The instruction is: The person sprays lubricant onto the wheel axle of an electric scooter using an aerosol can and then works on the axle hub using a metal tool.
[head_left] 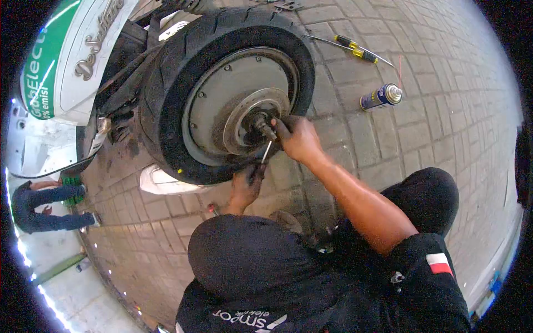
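Note:
A wheel (150,105) with a black tyre and a grey metal hub (214,114) stands in front of me, its dark axle (266,130) pointing toward me. My right hand (300,137) is closed at the axle's end, thumb and fingers against it. Just below, my left hand (247,186) is wrapped round a thin, light metal rod (267,152), whose tip reaches the axle's end. The rod's lower end is hidden in my fingers, so its exact kind does not show. A metal disc (232,130) surrounds the axle's base.
Screwdrivers (363,54) with yellow-black handles and a spray can (381,96) lie on the paving (422,133) to the right. White scooter bodywork (83,66) stands at upper left. A white panel (166,182) lies below the tyre. Another person (50,205) is at far left.

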`<control>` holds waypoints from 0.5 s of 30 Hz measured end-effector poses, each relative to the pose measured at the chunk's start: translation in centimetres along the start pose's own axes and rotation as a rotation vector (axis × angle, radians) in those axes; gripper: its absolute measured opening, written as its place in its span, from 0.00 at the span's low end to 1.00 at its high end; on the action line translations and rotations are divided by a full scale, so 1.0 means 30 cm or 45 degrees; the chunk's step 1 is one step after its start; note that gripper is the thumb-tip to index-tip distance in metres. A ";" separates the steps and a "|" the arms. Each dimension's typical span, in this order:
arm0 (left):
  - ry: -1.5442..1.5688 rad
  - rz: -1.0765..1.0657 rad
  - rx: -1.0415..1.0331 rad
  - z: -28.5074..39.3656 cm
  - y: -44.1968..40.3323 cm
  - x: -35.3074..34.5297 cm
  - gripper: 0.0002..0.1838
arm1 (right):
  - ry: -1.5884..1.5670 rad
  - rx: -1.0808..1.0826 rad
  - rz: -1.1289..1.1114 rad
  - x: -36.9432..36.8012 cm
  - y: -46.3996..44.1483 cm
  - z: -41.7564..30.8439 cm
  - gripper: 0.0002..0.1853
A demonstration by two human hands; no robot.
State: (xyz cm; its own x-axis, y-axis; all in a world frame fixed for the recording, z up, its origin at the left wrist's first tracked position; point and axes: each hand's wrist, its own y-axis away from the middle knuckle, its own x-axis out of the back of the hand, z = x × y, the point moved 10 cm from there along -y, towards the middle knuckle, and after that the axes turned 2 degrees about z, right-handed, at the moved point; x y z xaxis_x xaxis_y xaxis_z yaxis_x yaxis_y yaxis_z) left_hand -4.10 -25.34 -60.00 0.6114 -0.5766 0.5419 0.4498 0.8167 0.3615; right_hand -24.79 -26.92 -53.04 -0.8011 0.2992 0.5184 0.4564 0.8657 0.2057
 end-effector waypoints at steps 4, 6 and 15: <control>0.022 0.214 -0.196 0.031 0.003 0.050 0.14 | 0.045 -0.077 -0.011 -0.006 0.008 -0.001 0.25; 0.025 0.214 -0.166 0.024 -0.012 0.042 0.14 | 0.049 -0.044 0.011 -0.009 0.002 0.013 0.22; -0.069 0.361 -0.231 0.164 0.050 0.207 0.15 | -0.297 -0.361 -0.162 -0.121 -0.037 0.197 0.24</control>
State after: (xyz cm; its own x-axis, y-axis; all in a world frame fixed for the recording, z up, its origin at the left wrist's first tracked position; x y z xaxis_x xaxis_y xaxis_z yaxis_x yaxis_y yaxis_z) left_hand -2.82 -27.58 -52.35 0.6955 -0.3208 0.6429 0.3783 0.9242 0.0519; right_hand -24.67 -26.59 -60.05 -0.9100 0.3080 0.2775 0.4102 0.7664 0.4944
